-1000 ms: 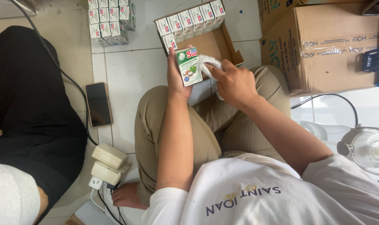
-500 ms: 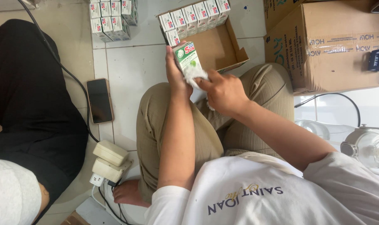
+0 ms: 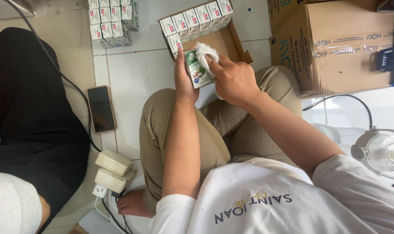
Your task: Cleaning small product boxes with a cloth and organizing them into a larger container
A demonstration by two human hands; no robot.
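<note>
Our right hand point(image 3: 233, 80) pinches a white cloth point(image 3: 204, 50) against the top of a small green-and-white carton point(image 3: 195, 71); our left hand point(image 3: 182, 80) wraps its fingers around the carton's left side. Just beyond lies an open cardboard tray point(image 3: 225, 43) with similar cartons along its far edge.

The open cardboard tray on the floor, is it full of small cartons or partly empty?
Partly empty. The cardboard tray holds small cartons only along its far side and left corner; the rest shows bare brown bottom.
</note>
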